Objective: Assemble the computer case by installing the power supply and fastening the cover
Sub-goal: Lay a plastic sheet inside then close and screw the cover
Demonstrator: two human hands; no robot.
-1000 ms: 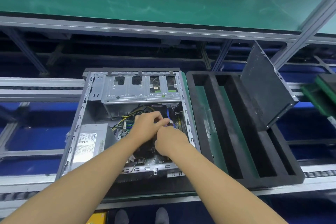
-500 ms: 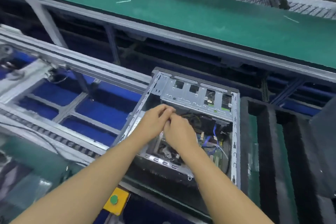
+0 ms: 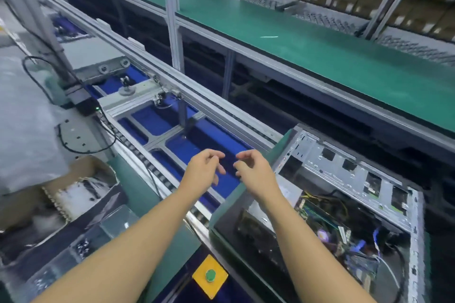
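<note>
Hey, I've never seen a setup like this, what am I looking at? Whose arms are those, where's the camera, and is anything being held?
There is no machine here. These are a person's two bare arms, filmed by a wide-angle camera worn on the head, looking forward and down. The left hand and right hand hover side by side with fingers loosely curled, and neither holds anything. Below them is a blue conveyor section of an assembly line. To their right lies an open computer case, cover off, with wires and circuit boards showing inside. At the left sits a cardboard box whose contents are too blurred to name. Near the bottom is a green button on a yellow plate. A long green bench top runs behind.
</note>
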